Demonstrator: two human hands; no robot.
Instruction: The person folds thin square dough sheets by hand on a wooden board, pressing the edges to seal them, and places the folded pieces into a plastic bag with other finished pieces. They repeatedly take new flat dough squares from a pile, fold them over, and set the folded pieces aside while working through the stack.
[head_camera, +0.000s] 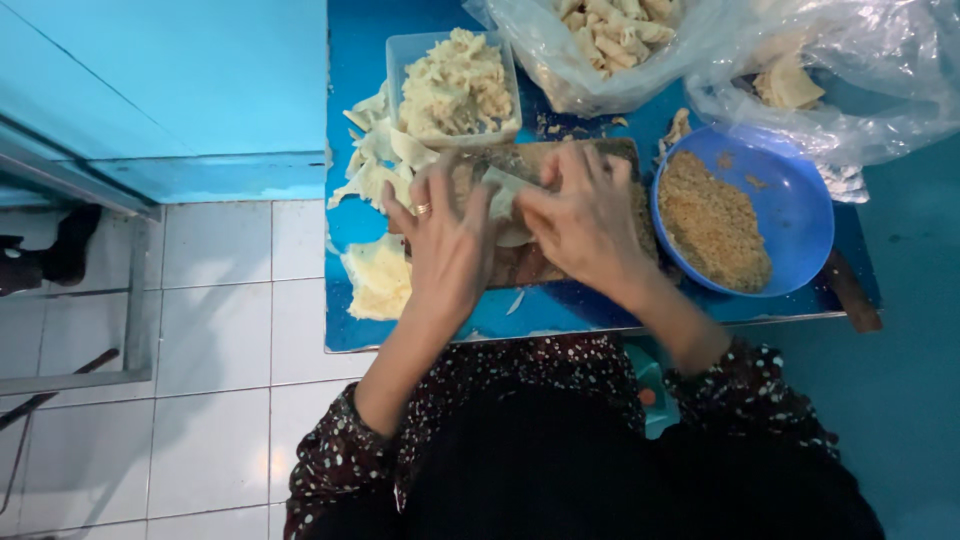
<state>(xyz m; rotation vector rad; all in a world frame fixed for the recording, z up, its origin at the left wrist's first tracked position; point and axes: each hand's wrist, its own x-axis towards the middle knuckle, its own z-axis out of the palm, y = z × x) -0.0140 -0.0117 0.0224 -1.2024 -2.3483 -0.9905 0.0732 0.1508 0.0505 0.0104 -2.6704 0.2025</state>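
Both my hands work over a brown wooden cutting board (525, 265) on a small blue table (350, 60). My left hand (445, 245), with a ring on one finger, and my right hand (585, 220) pinch a pale thin wrapper (505, 195) between their fingertips, folding it on the board. A blue bowl (800, 215) of brown crumbly filling sits just right of my right hand.
A clear plastic tub (400, 60) heaped with pale folded pieces stands behind the board. Loose pale wrappers (375, 160) lie at the left, more in a pile (378, 280) near the front corner. Clear plastic bags (860, 70) of pale pieces fill the back right. White tiled floor (215, 330) lies left.
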